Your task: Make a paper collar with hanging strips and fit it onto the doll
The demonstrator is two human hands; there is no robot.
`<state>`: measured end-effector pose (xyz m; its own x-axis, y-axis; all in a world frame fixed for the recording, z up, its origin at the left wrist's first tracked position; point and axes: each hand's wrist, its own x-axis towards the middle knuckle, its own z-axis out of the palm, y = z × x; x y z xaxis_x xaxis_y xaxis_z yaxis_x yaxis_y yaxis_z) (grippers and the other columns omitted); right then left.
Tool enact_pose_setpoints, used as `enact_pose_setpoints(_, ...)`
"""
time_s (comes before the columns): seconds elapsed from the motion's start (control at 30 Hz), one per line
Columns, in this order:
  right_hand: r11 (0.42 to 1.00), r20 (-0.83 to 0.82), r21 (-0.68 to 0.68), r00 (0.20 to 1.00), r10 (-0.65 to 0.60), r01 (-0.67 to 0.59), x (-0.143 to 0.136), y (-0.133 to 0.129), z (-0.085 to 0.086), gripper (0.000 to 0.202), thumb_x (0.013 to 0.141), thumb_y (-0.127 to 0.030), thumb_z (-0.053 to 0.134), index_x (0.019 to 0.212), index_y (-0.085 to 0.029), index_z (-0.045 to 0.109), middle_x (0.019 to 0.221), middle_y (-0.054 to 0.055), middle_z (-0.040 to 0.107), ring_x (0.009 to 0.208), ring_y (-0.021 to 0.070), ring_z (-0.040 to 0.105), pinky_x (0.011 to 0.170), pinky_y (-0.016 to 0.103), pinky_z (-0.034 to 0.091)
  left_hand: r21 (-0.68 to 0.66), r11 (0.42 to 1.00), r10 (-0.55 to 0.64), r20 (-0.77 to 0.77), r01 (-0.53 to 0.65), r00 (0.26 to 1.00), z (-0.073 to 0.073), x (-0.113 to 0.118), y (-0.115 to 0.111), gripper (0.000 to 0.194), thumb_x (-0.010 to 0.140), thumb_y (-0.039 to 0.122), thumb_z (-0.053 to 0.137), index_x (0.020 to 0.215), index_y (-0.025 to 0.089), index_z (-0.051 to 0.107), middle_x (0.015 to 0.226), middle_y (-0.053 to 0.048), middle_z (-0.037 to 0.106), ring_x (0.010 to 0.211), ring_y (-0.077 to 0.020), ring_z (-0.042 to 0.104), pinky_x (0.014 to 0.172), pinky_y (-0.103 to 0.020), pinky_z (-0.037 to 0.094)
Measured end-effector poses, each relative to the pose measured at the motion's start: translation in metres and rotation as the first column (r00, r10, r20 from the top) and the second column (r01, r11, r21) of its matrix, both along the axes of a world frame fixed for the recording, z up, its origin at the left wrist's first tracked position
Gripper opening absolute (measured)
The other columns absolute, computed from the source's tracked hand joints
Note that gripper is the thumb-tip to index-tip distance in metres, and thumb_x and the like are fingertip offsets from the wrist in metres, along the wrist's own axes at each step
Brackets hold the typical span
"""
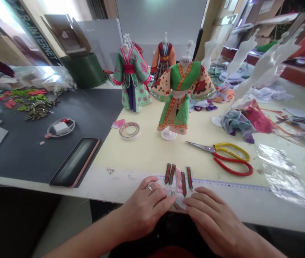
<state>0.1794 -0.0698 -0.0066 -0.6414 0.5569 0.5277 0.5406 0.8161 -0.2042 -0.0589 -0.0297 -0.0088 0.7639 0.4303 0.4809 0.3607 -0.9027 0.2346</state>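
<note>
At the table's front edge, my left hand [147,202], with a ring on one finger, pinches a small pale piece with green edging [180,201]. Opposite it, my right hand [213,211] has its fingers closed together on the right side of that same piece. Just beyond my fingertips lie several short dark red-and-green ribbon strips [189,177] with pointed ends, and a pink ribbon piece [178,179] among them. A ruler [214,183] runs along the table under these strips. The piece is partly covered by my fingers, so its full shape is hidden.
Scissors [222,152] with yellow and red handles lie at right. Beyond stand a dressed doll form [186,80] and a green robed one [131,79]. A tape roll [129,130] and a phone [75,163] are at left; clear plastic [289,175] lies at right.
</note>
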Motion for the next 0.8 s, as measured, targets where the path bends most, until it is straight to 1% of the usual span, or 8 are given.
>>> enact_pose_setpoints(0.07,0.999,-0.021,0.003,0.999,-0.045,0.045,0.004,0.000,0.000,0.031,0.079,-0.001,0.046,0.106,-0.012,0.057,0.101,0.010,0.069,0.093,0.0194,0.062,0.093,0.041,0.047,-0.015,1.000,0.008,-0.010,-0.008,1.000,0.001,0.000,-0.001,0.033,0.081,0.006,0.047,0.112,0.012,0.056,0.089,-0.006,0.065,0.081,-0.0182,0.055,0.099,-0.045,0.037)
enact_pose_setpoints(0.13,0.993,-0.028,-0.012,0.993,-0.117,0.117,0.006,0.002,0.001,0.029,0.081,-0.004,0.048,0.107,-0.013,0.057,0.102,0.011,0.068,0.094,0.0201,0.061,0.090,0.041,0.049,-0.033,0.999,0.019,-0.011,-0.019,1.000,0.002,0.000,-0.002,0.031,0.081,0.010,0.051,0.112,0.012,0.056,0.090,-0.006,0.064,0.082,-0.0185,0.055,0.099,-0.045,0.038)
enact_pose_setpoints(0.23,0.980,0.037,-0.043,0.980,-0.193,0.195,0.007,0.009,0.004,0.025,0.085,-0.011,0.049,0.107,-0.014,0.058,0.104,0.012,0.065,0.094,0.0225,0.058,0.086,0.043,0.050,-0.060,0.998,0.017,0.000,-0.017,1.000,0.003,0.000,-0.002,0.031,0.081,0.021,0.056,0.111,0.013,0.056,0.093,-0.008,0.064,0.085,-0.0200,0.055,0.099,-0.047,0.038)
enact_pose_setpoints(0.3,0.975,0.087,-0.060,0.974,-0.210,0.216,0.006,0.013,0.007,0.024,0.087,-0.013,0.048,0.107,-0.014,0.060,0.105,0.013,0.064,0.095,0.0231,0.057,0.085,0.044,0.050,-0.072,0.997,0.012,-0.007,-0.012,1.000,0.004,0.001,-0.002,0.032,0.081,0.026,0.057,0.111,0.014,0.056,0.094,-0.008,0.064,0.087,-0.0208,0.055,0.099,-0.048,0.038)
enact_pose_setpoints(0.4,0.972,0.130,-0.069,0.968,-0.215,0.225,0.005,0.017,0.010,0.026,0.087,-0.015,0.047,0.109,-0.016,0.061,0.107,0.012,0.062,0.097,0.0238,0.055,0.086,0.044,0.049,-0.069,0.997,0.017,-0.040,-0.020,0.999,0.003,0.003,-0.002,0.030,0.081,0.028,0.058,0.108,0.015,0.058,0.094,-0.008,0.063,0.088,-0.0214,0.055,0.098,-0.047,0.038)
enact_pose_setpoints(0.57,0.968,0.185,-0.070,0.956,-0.226,0.242,0.005,0.020,0.008,0.026,0.088,-0.015,0.047,0.108,-0.017,0.062,0.110,0.012,0.061,0.102,0.0250,0.053,0.093,0.048,0.045,-0.082,0.995,0.039,-0.116,-0.049,0.993,0.001,0.006,-0.001,0.022,0.083,0.031,0.057,0.098,0.016,0.061,0.094,-0.008,0.061,0.091,-0.0228,0.053,0.098,-0.048,0.037)
enact_pose_setpoints(0.67,0.962,0.208,-0.039,0.944,-0.257,0.270,0.010,0.023,0.005,0.025,0.088,-0.014,0.046,0.107,-0.016,0.063,0.110,0.012,0.060,0.105,0.0260,0.051,0.096,0.050,0.042,-0.085,0.995,0.042,-0.128,-0.053,0.991,0.002,0.008,0.001,0.020,0.083,0.031,0.057,0.095,0.016,0.062,0.094,-0.008,0.060,0.092,-0.0228,0.053,0.099,-0.048,0.037)
enact_pose_setpoints(0.8,0.942,0.220,0.040,0.917,-0.334,0.334,0.019,0.027,0.004,0.024,0.088,-0.017,0.048,0.107,-0.013,0.062,0.111,0.014,0.061,0.104,0.0281,0.051,0.093,0.051,0.043,-0.080,0.996,0.039,-0.118,-0.048,0.992,0.004,0.007,0.001,0.021,0.083,0.030,0.057,0.098,0.015,0.061,0.096,-0.008,0.061,0.093,-0.0230,0.053,0.100,-0.047,0.036)
